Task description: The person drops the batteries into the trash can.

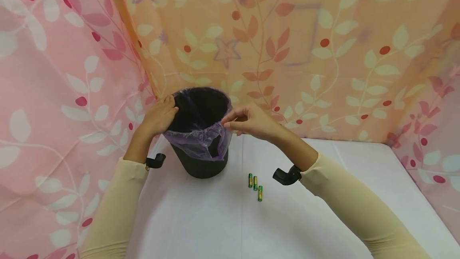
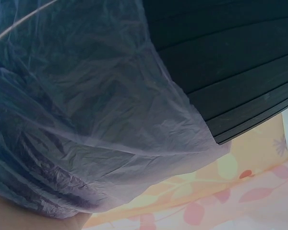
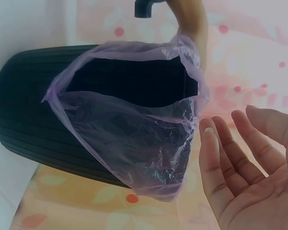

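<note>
A black bin [image 1: 203,169] stands on the table, with a translucent purple trash bag [image 1: 201,145] folded over its rim. The bag's overhang hangs down the outside, with a gap in it on the front right. My left hand [image 1: 159,116] holds the bag at the bin's left rim; in the left wrist view the bag [image 2: 115,105] hides its fingers. My right hand [image 1: 253,121] is at the right rim. In the right wrist view this hand [image 3: 249,167] has loosely bent fingers, the thumb apart from them, fingertips close beside the bag's edge [image 3: 194,124].
Several things share the white table [image 1: 309,219]: the bin and three green batteries [image 1: 255,183] lying in front of it to the right. Patterned fabric walls [image 1: 287,51] rise behind and at both sides. A black wrist camera [image 1: 286,175] sits on my right forearm.
</note>
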The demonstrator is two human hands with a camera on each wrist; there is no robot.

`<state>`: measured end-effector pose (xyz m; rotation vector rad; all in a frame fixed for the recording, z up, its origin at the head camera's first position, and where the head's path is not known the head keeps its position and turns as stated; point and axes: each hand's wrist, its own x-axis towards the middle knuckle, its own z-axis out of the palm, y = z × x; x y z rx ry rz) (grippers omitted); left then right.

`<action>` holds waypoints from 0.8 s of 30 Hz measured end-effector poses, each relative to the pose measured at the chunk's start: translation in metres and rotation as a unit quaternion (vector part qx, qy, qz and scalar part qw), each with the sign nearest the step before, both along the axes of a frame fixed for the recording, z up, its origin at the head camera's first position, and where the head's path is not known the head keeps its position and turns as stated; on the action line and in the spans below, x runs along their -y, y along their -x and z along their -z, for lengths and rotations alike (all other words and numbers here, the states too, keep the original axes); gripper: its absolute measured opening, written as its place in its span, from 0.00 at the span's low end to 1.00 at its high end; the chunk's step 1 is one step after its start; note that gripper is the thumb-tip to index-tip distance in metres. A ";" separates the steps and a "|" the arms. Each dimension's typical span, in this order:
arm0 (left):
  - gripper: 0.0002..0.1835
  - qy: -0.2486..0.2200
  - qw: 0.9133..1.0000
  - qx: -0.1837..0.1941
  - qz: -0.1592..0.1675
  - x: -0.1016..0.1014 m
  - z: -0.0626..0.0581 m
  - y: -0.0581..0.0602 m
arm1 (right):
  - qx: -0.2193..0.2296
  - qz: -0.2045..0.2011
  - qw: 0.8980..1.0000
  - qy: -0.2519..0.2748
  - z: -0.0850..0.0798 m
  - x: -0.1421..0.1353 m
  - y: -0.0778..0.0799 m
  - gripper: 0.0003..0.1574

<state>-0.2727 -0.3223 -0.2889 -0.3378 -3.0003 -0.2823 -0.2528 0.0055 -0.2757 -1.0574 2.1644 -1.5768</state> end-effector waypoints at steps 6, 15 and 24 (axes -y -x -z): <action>0.32 0.000 1.000 -0.001 0.003 0.000 0.002 -0.002 | -0.013 0.006 1.000 -0.002 0.009 -0.012 -0.004 0.16; 0.33 -0.010 1.000 0.006 -0.005 -0.002 0.001 -0.001 | -0.018 0.032 0.999 -0.002 0.025 -0.030 -0.011 0.15; 0.33 -0.010 1.000 0.002 -0.004 -0.001 0.002 0.001 | -0.017 0.061 0.998 -0.024 0.040 -0.046 -0.021 0.15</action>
